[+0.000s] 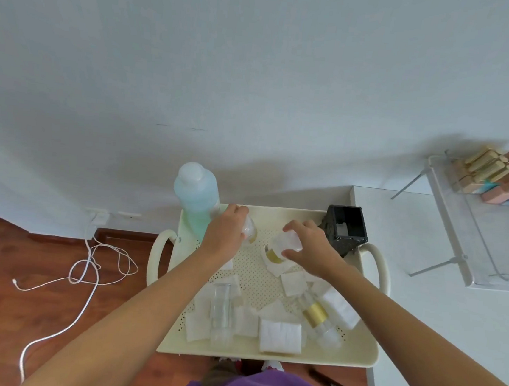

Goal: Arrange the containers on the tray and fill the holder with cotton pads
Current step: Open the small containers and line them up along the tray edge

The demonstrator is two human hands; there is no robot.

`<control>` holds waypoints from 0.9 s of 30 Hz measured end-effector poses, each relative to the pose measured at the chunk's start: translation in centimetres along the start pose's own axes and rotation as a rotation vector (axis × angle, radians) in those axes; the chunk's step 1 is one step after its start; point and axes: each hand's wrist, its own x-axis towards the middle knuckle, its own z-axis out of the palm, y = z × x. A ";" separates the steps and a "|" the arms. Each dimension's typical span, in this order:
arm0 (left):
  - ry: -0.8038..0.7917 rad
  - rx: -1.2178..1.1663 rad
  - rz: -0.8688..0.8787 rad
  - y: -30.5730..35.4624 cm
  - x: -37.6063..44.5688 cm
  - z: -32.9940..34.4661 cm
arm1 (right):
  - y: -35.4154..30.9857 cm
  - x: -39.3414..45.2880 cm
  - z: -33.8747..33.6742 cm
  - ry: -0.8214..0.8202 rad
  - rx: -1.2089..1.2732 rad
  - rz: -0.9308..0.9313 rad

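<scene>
A cream perforated tray point(352, 356) tops a small cart. My left hand point(226, 230) grips a small clear bottle with a gold band point(250, 232) near the tray's back left. My right hand point(310, 248) grips a clear jar with a gold band point(279, 247) at the tray's middle back. A black square holder point(347, 228) stands at the back right corner, with something white showing inside. White cotton pads point(281, 336) lie scattered over the front half. A clear tube bottle point(221, 312) and a gold-banded bottle point(317, 318) lie on their sides among them.
A tall bottle of blue-green liquid point(196, 198) stands at the tray's back left corner. A white table point(419, 271) on the right holds a clear organiser point(477, 220) with gold and pink cosmetics. A white cable point(90, 273) trails over the wooden floor at left.
</scene>
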 end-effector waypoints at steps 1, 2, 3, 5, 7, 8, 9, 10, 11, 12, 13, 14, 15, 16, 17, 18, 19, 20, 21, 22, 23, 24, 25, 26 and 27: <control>-0.016 0.023 0.002 0.0 0.4 0.2 | -0.3 0.5 -0.1 0.017 -0.014 -0.009; -0.028 0.041 0.006 -0.1 0.7 0.4 | -0.6 1.0 -0.1 0.030 -0.029 -0.016; -0.034 0.051 0.009 -0.1 0.9 0.6 | -1.0 1.5 -0.1 0.040 -0.042 -0.021; -0.022 0.058 0.010 -0.3 1.5 1.0 | -1.5 2.5 0.3 0.054 -0.064 -0.027; -0.001 0.069 0.008 -0.4 2.1 1.2 | -2.0 3.4 0.9 0.069 -0.081 -0.030; 0.009 0.070 0.007 -0.4 2.3 1.2 | -2.3 3.8 1.3 0.077 -0.085 -0.027; 0.019 0.070 0.007 -0.5 2.4 1.3 | -2.5 4.2 1.7 0.083 -0.087 -0.021; 0.026 0.070 0.006 -0.5 2.5 1.4 | -2.7 4.5 2.1 0.089 -0.088 -0.017; 0.034 0.070 0.005 -0.5 2.5 1.5 | -2.9 4.8 2.4 0.097 -0.088 -0.015; 0.044 0.073 0.008 -0.4 2.5 1.6 | -3.0 5.1 2.6 0.108 -0.084 -0.013; 0.055 0.076 0.011 -0.4 2.4 1.7 | -3.1 5.5 2.7 0.121 -0.076 -0.012; 0.065 0.078 0.012 -0.4 2.3 1.7 | -3.2 5.8 2.8 0.135 -0.069 -0.013; 0.072 0.077 0.013 -0.4 2.2 1.8 | -3.3 6.0 2.9 0.147 -0.064 -0.017; 0.077 0.073 0.017 -0.5 2.1 1.9 | -3.3 6.1 3.1 0.156 -0.059 -0.022; 0.079 0.070 0.021 -0.6 2.0 1.9 | -3.4 6.2 3.3 0.161 -0.054 -0.026; 0.082 0.069 0.026 -0.6 1.8 2.0 | -3.3 6.3 3.4 0.167 -0.049 -0.030; 0.085 0.073 0.032 -0.6 1.7 1.9 | -3.3 6.3 3.5 0.174 -0.045 -0.035; 0.088 0.078 0.041 -0.6 1.6 1.9 | -3.2 6.3 3.6 0.174 -0.042 -0.039; 0.093 0.081 0.053 -0.7 1.5 1.9 | -3.1 6.4 3.7 0.166 -0.033 -0.037; 0.093 0.085 0.063 -0.9 1.3 1.9 | -3.1 6.4 3.6 0.153 -0.013 -0.034; 0.087 0.087 0.065 -1.0 0.9 1.9 | -3.1 6.1 3.5 0.135 0.019 -0.036; 0.083 0.082 0.065 -1.1 0.4 1.9 | -3.1 5.6 3.2 0.117 0.054 -0.038; 0.083 0.076 0.068 -1.2 -0.3 1.8 | -2.9 4.9 3.0 0.111 0.084 -0.033; 0.082 0.070 0.083 -1.6 -1.0 1.7 | -2.7 4.3 2.7 0.120 0.100 -0.032; 0.062 0.049 0.128 -1.5 -2.8 1.7 | -2.4 2.1 2.7 0.145 0.099 -0.024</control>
